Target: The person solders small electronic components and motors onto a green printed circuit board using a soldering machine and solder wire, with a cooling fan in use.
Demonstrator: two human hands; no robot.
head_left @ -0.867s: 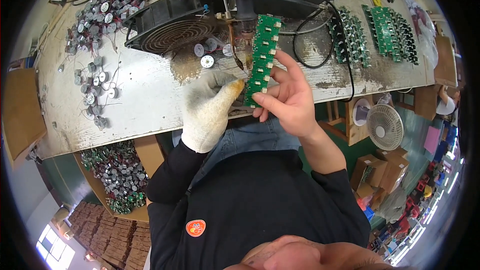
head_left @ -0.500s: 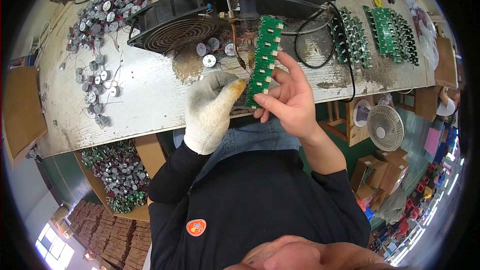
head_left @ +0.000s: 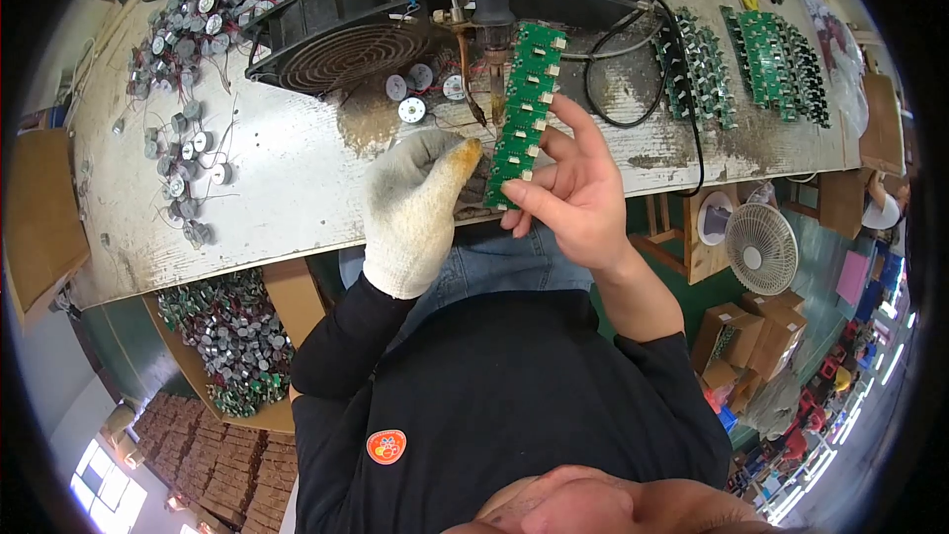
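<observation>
My right hand (head_left: 578,188), bare, grips a long green circuit board (head_left: 524,119) by its near end, thumb on top. Small white connectors line the board, which stands tilted next to the soldering iron (head_left: 497,69) and the thin brown solder-feed tube (head_left: 467,74). My left hand (head_left: 415,203) wears a white glove with a browned fingertip. Its thumb and forefinger are pinched together just left of the board, under the tip of the feed tube. What they pinch is hidden. Behind it, a few small round motors (head_left: 412,110) lie on the table.
A black fan (head_left: 351,54) stands left of the iron. Loose motors with wires (head_left: 213,15) are heaped at the far left. More boards (head_left: 766,59) lie at the right, past a black cable (head_left: 697,158). A carton of wired parts (head_left: 232,346) sits below the table's left front edge.
The board has shifted slightly, its far end up and to the right. My gloved left hand has moved a little left, still pinched. The right hand keeps its grip.
</observation>
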